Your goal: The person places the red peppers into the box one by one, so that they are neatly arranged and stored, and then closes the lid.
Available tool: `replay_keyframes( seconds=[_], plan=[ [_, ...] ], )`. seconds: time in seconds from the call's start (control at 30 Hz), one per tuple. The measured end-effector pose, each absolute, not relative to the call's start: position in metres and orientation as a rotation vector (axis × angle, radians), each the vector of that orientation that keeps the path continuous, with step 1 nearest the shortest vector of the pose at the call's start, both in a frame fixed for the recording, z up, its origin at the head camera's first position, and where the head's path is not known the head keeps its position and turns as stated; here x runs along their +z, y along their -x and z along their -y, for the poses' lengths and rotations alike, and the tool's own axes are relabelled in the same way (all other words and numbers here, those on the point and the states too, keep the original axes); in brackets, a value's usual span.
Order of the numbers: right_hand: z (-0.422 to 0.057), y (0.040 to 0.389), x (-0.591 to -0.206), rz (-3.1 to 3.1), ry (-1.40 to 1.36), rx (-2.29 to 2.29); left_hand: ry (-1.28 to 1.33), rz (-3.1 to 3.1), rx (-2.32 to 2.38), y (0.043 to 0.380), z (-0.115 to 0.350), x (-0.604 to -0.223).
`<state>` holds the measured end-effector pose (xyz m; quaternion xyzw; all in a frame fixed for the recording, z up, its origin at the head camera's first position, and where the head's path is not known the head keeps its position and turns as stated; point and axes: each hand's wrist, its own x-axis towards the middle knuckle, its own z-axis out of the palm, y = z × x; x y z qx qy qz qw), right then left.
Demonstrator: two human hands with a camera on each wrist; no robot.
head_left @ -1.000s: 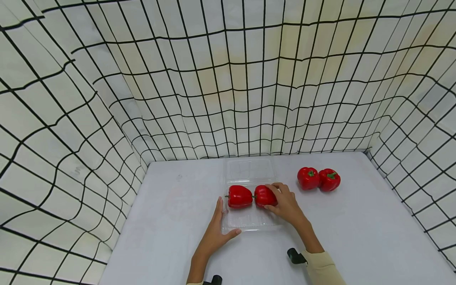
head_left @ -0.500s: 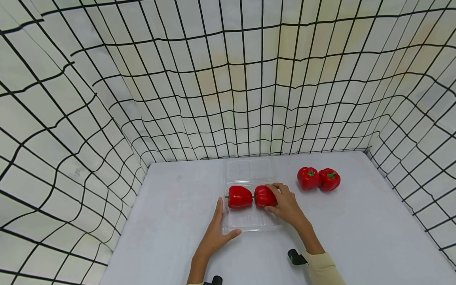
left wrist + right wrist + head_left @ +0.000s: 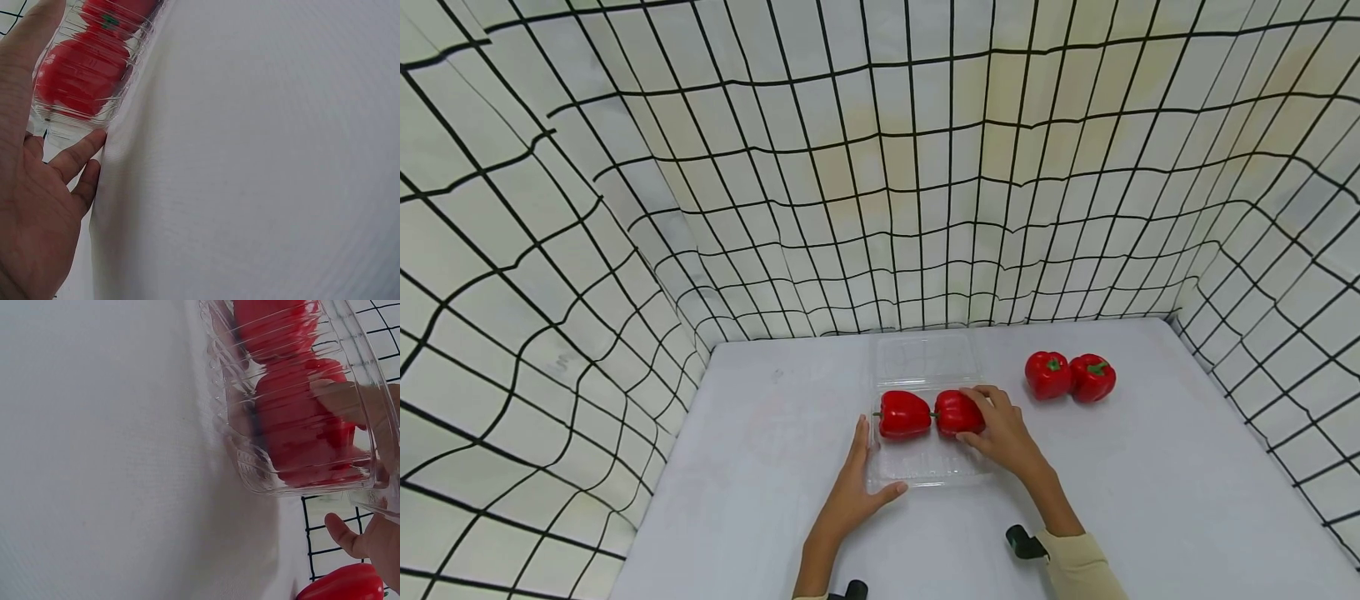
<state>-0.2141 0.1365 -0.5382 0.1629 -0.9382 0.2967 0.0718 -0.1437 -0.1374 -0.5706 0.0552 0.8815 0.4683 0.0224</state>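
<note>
Shown whole only by the head view: loose peppers (image 3: 1048,375) toward the surface's (image 3: 760,467) far right corner. Near the far edge, pinching the right pepper (image 3: 957,413) in the clear container (image 3: 925,461) with right hand (image 3: 1002,433); at its left wall, with left hand (image 3: 852,487) spread.

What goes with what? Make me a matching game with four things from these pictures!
Column one:
1. Clear box
2. Left hand
3. Right hand
4. Far-right pepper

Column two:
A. holds a red pepper
B. at the box's left edge, holding no pepper
C. outside the box, beside another pepper
D. see-through

Right pairs: 1-D, 2-B, 3-A, 4-C
</note>
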Motion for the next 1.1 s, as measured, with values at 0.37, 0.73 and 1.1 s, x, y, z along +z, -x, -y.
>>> replay_keyframes(
  seconds=[0.37, 0.73, 1.1],
  plan=[
    [-0.140, 0.214, -0.537, 2.766, -0.498, 0.918, -0.185, -2.730, 1.454, 0.145, 0.138, -0.570],
    [-0.150, 0.211, -0.535, 2.630, -0.366, 0.991, -0.192, -2.719, 1.474, 0.144, 0.138, -0.571],
    [-0.175, 0.211, -0.545, 2.171, -0.084, 1.045, -0.178, -2.715, 1.472, 0.144, 0.138, -0.570]
  ],
)
